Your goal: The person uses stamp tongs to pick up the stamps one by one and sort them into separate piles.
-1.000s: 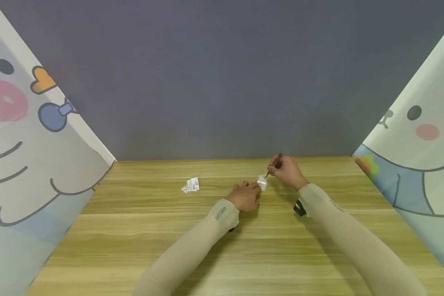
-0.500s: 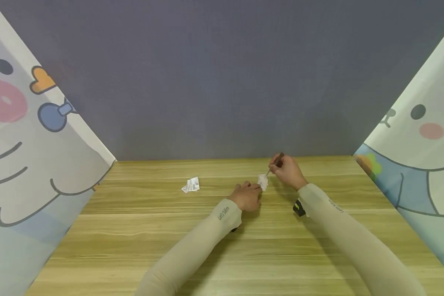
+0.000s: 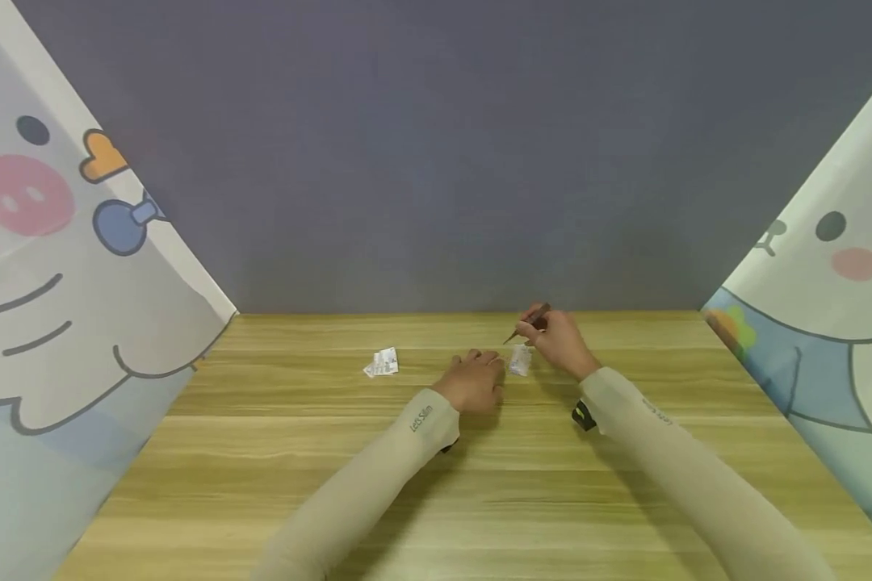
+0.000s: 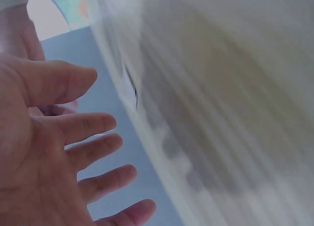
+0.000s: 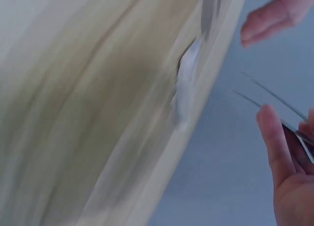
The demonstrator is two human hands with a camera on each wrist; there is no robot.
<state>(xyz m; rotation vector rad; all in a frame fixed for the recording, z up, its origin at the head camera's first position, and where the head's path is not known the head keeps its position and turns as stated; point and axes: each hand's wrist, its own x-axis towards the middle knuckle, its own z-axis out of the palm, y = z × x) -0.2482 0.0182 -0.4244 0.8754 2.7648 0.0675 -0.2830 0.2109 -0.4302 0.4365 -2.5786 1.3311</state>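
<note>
My right hand (image 3: 561, 343) holds dark tweezers (image 3: 529, 323) between thumb and fingers near the table's far edge. In the right wrist view the two thin tips of the tweezers (image 5: 267, 96) stand apart, with nothing between them. Just below them lies a small whitish, partly see-through packet (image 3: 520, 361), flat on the wood. My left hand (image 3: 472, 381) is over the table just left of the packet. The left wrist view shows its fingers (image 4: 105, 150) spread and nearly straight, holding nothing, above the table surface.
A small stack of white printed slips (image 3: 383, 362) lies on the wooden table (image 3: 298, 452), left of my left hand. A grey panel (image 3: 436, 161) rises behind the table's far edge. Cartoon-printed panels (image 3: 828, 339) stand at both sides.
My left fingers have come off the packet and shifted slightly left. The tweezers have lifted from the packet's top edge and their tips now point further left. The slips stay where they were.
</note>
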